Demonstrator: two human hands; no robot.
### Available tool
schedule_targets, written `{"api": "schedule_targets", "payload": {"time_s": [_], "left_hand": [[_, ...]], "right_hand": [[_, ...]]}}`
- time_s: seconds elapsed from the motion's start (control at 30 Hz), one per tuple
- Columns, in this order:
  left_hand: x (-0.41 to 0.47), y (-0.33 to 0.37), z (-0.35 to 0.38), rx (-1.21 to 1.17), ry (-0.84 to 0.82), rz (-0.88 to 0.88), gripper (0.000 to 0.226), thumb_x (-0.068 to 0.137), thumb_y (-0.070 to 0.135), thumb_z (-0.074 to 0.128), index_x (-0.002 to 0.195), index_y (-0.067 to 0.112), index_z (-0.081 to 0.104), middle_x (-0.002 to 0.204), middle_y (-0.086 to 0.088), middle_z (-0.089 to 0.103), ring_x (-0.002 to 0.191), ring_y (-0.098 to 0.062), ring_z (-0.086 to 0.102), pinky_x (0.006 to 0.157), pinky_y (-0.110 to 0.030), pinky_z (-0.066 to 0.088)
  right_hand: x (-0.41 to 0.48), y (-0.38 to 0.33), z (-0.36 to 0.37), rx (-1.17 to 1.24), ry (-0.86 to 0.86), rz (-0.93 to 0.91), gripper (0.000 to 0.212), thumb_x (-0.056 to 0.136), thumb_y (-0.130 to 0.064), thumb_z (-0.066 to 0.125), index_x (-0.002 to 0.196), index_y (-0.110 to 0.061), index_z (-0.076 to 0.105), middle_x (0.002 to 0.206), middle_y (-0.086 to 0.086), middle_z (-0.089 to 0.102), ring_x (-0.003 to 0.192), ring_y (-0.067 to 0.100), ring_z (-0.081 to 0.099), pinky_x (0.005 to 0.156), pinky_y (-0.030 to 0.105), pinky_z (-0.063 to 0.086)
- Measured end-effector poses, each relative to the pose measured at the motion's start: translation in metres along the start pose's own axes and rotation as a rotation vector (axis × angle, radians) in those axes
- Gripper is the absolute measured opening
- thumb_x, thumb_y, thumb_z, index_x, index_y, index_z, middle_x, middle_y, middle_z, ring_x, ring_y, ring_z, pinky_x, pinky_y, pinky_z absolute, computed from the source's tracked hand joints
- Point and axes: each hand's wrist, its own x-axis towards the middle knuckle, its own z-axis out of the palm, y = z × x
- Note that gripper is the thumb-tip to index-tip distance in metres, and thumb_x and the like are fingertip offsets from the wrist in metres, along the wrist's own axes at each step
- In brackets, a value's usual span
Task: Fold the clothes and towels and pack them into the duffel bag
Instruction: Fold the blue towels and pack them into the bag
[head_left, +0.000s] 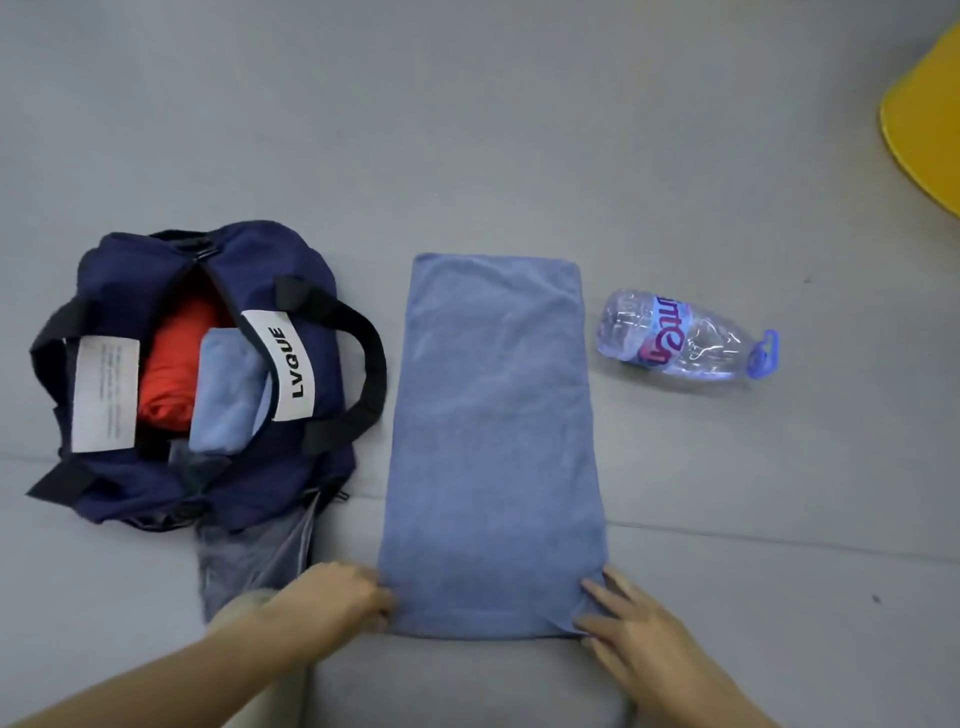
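Soft, even, cool light falls from above on the grey floor (519, 130), leaving only faint shadows beside the duffel bag (130, 270) and along the towel (493, 441). Small glints sit on the plastic bottle (675, 338). The picture is slightly smeary, most so on the left hand (343, 597) and right hand (628, 623). The wide lens bends the floor's seam toward the edges.

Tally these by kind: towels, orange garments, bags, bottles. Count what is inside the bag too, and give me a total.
Towels: 2 (flat towel, packed towel)
Orange garment: 1
Duffel bag: 1
Bottle: 1
Total: 5
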Motion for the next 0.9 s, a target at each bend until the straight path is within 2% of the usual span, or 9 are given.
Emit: {"api": "schedule_targets", "payload": {"time_s": [0.1,0.17,0.23,0.3,0.4,0.47,0.57,0.7,0.9], "left_hand": [[0.011,0.0,-0.013,-0.092,-0.205,-0.019,0.032,0.093,0.053,0.048,0.118,0.035,0.056,0.118,0.004,0.064,0.11,-0.021,0.06,0.086,-0.035,0.046],[0.025,-0.005,-0.037,-0.122,-0.157,-0.071,0.045,0.096,0.059,0.047,0.137,0.041,0.049,0.128,0.006,0.062,0.116,-0.019,0.059,0.093,-0.033,0.044],[0.049,-0.018,-0.07,-0.128,-0.047,-0.105,0.053,0.099,0.058,0.046,0.149,0.043,0.038,0.132,0.007,0.062,0.116,-0.019,0.06,0.096,-0.031,0.043],[0.08,-0.035,-0.105,-0.171,0.073,-0.145,0.055,0.1,0.053,0.048,0.152,0.04,0.035,0.133,0.008,0.062,0.115,-0.018,0.061,0.098,-0.029,0.043],[0.127,-0.064,-0.156,-0.181,0.24,-0.196,0.055,0.101,0.048,0.05,0.152,0.036,0.036,0.135,0.005,0.061,0.114,-0.018,0.061,0.096,-0.031,0.044],[0.155,-0.081,-0.18,-0.175,0.29,-0.227,0.056,0.101,0.047,0.05,0.154,0.036,0.033,0.137,0.002,0.057,0.119,-0.021,0.058,0.098,-0.036,0.045],[0.191,-0.106,-0.201,-0.141,0.344,-0.261,0.057,0.103,0.042,0.048,0.156,0.032,0.03,0.143,-0.003,0.052,0.129,-0.028,0.051,0.103,-0.039,0.042],[0.231,-0.139,-0.214,-0.09,0.431,-0.304,0.054,0.105,0.032,0.047,0.156,0.027,0.031,0.158,-0.003,0.04,0.139,-0.03,0.042,0.109,-0.038,0.036],[0.259,-0.177,-0.217,-0.073,0.384,-0.37,0.057,0.106,0.023,0.041,0.159,0.025,0.022,0.165,-0.009,0.022,0.147,-0.03,0.031,0.113,-0.032,0.027]], "right_hand": [[-0.007,-0.01,-0.007,-0.108,-0.109,-0.01,0.042,0.091,-0.069,0.042,0.093,-0.044,0.075,0.121,-0.009,0.071,0.109,0.02,0.069,0.083,0.031,0.059],[-0.001,-0.013,-0.022,-0.139,-0.053,-0.021,0.051,0.093,-0.074,0.033,0.094,-0.045,0.075,0.113,-0.014,0.071,0.102,0.016,0.069,0.08,0.029,0.058],[0.021,-0.013,-0.053,-0.154,0.089,-0.013,0.06,0.098,-0.069,0.022,0.093,-0.044,0.076,0.106,-0.015,0.072,0.096,0.014,0.069,0.077,0.028,0.058],[0.053,-0.013,-0.099,-0.135,0.154,-0.025,0.059,0.101,-0.063,0.023,0.099,-0.038,0.076,0.109,-0.007,0.073,0.099,0.018,0.069,0.083,0.029,0.057],[0.112,-0.007,-0.17,-0.121,0.181,0.003,0.04,0.102,-0.05,0.04,0.127,-0.032,0.066,0.137,-0.004,0.06,0.126,0.021,0.056,0.102,0.032,0.044],[0.155,0.0,-0.21,-0.095,0.256,0.034,0.042,0.104,-0.045,0.042,0.139,-0.028,0.056,0.146,-0.005,0.053,0.133,0.021,0.05,0.106,0.037,0.042],[0.217,0.01,-0.252,-0.037,0.343,0.072,0.042,0.107,-0.035,0.038,0.145,-0.021,0.049,0.149,-0.001,0.049,0.133,0.029,0.049,0.105,0.043,0.042],[0.283,0.039,-0.27,-0.016,0.25,0.15,0.046,0.109,-0.03,0.03,0.154,-0.023,0.033,0.161,-0.001,0.032,0.142,0.03,0.037,0.111,0.037,0.032],[0.331,0.083,-0.252,-0.087,0.063,0.287,0.052,0.109,-0.023,0.028,0.159,-0.023,0.015,0.167,0.009,0.01,0.15,0.033,0.021,0.118,0.043,0.027]]}}
